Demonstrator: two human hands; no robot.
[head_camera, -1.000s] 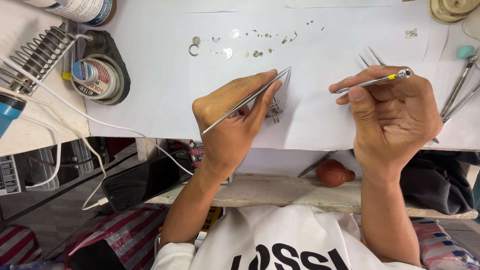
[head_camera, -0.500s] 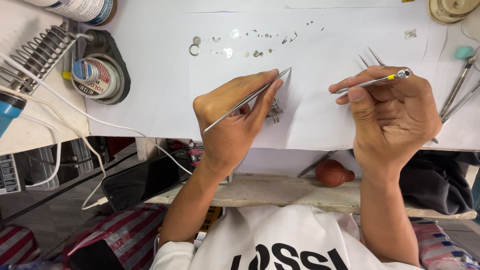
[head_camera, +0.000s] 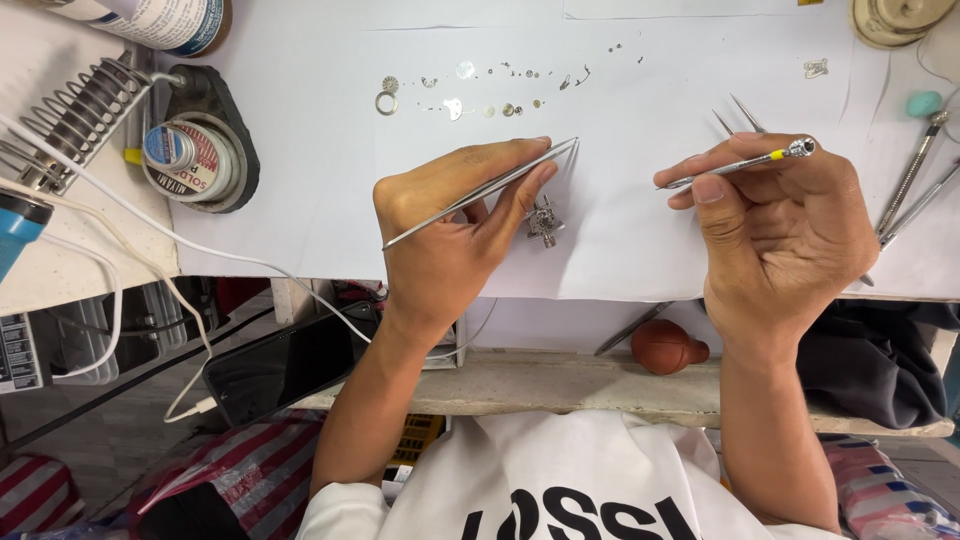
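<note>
A: Start close in. What sits nearest the person?

B: Under the bench edge, a dark phone (head_camera: 285, 365) on a white cable, and a brown rubber bulb (head_camera: 668, 347) on the ledge. Above those, the white paper sheet (head_camera: 300, 200) covering the work surface.

A: And the hands?

B: The left hand (head_camera: 450, 235) is closed around long steel tweezers (head_camera: 480, 193), which lie slanted across the fingers with the tips pointing up and right. Whether the tips pinch anything I cannot tell. The right hand (head_camera: 785, 235) grips a thin screwdriver (head_camera: 740, 164) with a yellow band, held nearly level, its tip pointing left.

A: Where is the piece being worked on?

B: The small metal watch part (head_camera: 545, 222) lies on the paper just beside the left fingertips, between the two hands, nearer the left. Neither tool touches it, as far as I can see.

A: How would it handle?

B: I'd judge it very light, stiff and fragile, and slippery enough to skate on the paper under a push. Best gripped by its outer edge with the tweezers, lightly, keeping off the fine inner parts.

A: Further back?

B: A row of tiny loose parts (head_camera: 500, 85) near the sheet's far edge, well apart from the hands. To the left, a solder spool (head_camera: 185, 155) beside a coiled iron stand (head_camera: 75, 120); on the right, spare tools (head_camera: 905, 190).
</note>
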